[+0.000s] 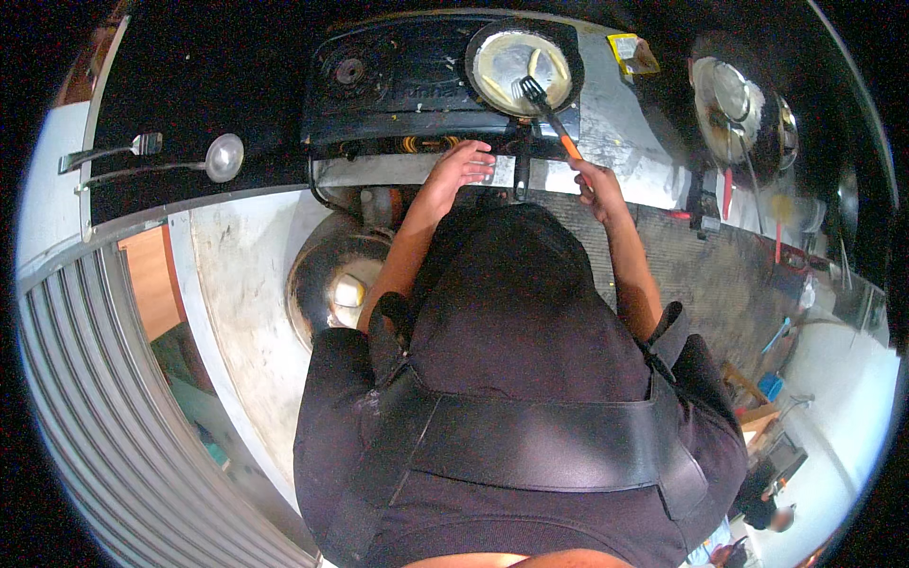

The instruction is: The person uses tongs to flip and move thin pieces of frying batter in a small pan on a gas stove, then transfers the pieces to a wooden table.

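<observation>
My right hand (599, 186) grips the orange-and-black handle of a slotted spatula (534, 92), whose black head rests over the near side of a frying pan (477, 71). Several pale, elongated food pieces (559, 64) lie in shiny liquid in the pan, near its edges and centre. The pan sits on the right burner of a black gas stove (426, 78), its dark handle (521, 170) pointing towards me. My left hand (461, 170) is held in front of the stove, left of that handle, with nothing in it and the fingers somewhat apart.
A yellow-edged packet (633, 55) lies right of the stove, with a large metal pan (731, 106) holding utensils farther right. A metal ladle (224, 157) and a metal turner (147, 144) hang at the left. A large dark wok (305, 277) is below, beside my left forearm.
</observation>
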{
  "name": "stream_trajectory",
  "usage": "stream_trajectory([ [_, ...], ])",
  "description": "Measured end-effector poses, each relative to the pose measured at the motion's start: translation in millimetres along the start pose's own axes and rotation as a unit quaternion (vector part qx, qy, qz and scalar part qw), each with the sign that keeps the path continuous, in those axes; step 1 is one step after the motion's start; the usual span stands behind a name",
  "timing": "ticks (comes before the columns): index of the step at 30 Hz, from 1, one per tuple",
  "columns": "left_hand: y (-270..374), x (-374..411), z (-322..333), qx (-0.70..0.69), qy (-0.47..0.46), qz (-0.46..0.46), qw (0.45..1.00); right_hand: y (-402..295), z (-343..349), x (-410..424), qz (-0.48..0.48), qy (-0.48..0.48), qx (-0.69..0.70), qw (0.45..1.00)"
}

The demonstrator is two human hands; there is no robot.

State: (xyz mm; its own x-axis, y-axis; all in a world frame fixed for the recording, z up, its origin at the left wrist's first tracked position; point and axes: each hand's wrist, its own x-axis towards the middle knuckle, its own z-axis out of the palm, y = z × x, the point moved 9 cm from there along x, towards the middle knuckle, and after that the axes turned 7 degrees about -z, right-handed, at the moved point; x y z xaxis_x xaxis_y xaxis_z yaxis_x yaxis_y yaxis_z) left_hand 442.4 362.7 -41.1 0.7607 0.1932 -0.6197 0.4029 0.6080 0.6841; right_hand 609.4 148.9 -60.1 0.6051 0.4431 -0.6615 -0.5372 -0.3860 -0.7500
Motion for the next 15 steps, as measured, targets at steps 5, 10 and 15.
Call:
stream_trajectory([
  [5, -0.1, 7.8, 16.5, 0.019, -0.017, -0.012, 1.000, -61.3, 5.3, -32.5, -0.286, 0.088, -0.438, 0.848],
  [10, -6.7, 8.0, 23.7, 0.036, -0.017, -0.024, 0.999, -65.5, 26.2, -38.1, -0.299, 0.068, -0.509, 0.804],
  [15, -14.9, 1.0, 19.3, 0.043, -0.015, -0.041, 0.998, -70.1, 34.3, -25.6, -0.313, 0.071, -0.554, 0.768],
])
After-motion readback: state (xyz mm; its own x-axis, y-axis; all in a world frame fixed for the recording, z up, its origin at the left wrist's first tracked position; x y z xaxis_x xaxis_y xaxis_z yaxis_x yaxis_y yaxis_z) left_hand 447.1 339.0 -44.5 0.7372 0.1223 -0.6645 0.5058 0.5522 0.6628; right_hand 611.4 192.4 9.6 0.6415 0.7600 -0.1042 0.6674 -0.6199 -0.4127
